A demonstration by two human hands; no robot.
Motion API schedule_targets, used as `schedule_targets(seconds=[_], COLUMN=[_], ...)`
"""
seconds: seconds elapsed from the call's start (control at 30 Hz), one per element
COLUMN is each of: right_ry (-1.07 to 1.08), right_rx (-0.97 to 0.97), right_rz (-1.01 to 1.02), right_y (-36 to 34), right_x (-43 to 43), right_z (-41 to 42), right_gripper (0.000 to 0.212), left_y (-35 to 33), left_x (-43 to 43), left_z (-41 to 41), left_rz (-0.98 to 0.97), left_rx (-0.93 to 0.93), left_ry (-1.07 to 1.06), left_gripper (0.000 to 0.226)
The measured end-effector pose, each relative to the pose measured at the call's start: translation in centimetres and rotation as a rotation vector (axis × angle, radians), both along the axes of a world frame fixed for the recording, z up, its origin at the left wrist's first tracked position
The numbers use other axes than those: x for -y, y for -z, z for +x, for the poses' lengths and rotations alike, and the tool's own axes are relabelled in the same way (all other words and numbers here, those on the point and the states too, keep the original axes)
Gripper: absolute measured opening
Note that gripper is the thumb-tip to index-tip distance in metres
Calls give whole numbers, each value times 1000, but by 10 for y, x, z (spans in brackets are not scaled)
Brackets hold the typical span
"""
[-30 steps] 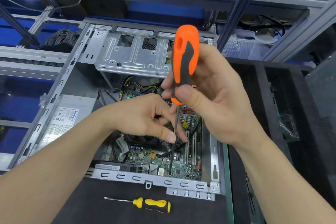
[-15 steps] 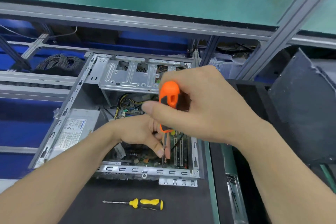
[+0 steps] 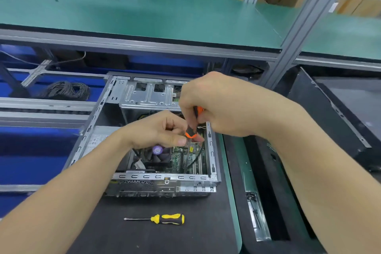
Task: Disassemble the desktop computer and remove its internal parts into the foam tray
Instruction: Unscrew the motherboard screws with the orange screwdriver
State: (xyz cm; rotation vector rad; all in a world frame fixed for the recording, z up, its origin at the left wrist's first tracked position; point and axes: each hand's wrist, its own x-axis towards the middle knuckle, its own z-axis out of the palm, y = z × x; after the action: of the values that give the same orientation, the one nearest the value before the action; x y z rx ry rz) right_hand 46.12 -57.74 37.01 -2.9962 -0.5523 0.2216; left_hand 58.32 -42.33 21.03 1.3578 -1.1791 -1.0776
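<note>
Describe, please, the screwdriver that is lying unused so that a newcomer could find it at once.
Start at the open computer case in the middle of the view. On the black mat just in front of it lies a screwdriver, tip pointing left. Its handle is yellow and black, unlike the orange-handled screwdriver that the right hand holds over the case.
</note>
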Motion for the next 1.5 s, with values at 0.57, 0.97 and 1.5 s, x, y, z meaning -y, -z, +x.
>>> schedule_targets(seconds=[0.57, 0.97, 1.5], right_ry=[362, 105, 60], right_rx=[383, -73, 123], right_rz=[-212, 22, -96], right_y=[28, 2, 13], right_x=[-35, -7, -11], right_z=[-12, -8, -8], right_gripper=[58, 11, 19], left_y=[-30, -6, 7], left_x=[9, -8, 2], left_z=[-42, -20, -21], left_rz=[-90, -77, 0], left_rx=[314, 41, 270], left_ry=[-359, -134, -168], left_gripper=[10, 29, 33])
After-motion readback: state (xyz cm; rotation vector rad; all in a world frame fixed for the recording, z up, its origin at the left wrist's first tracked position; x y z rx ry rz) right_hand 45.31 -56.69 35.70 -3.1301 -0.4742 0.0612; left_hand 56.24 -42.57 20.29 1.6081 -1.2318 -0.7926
